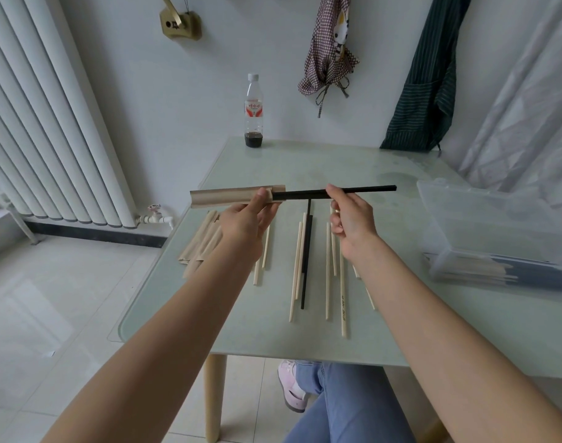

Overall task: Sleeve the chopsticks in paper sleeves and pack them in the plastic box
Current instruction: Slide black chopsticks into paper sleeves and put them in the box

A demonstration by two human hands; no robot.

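Observation:
My left hand [246, 219] holds a brown paper sleeve [225, 196] level above the table. My right hand [350, 215] pinches a pair of black chopsticks [362, 190] whose left ends sit inside the sleeve's open mouth. Below them, several loose wooden chopsticks [329, 270] and black chopsticks [306, 260] lie on the glass table [401, 330]. A pile of empty paper sleeves [200, 244] lies at the left edge. The clear plastic box [497, 238] at the right holds sleeved chopsticks, its lid raised.
A plastic bottle [253, 113] with dark liquid stands at the table's far edge. Aprons [327, 52] hang on the wall behind. A white radiator [49, 123] fills the left side. My knee and a pink shoe [292, 388] show under the table.

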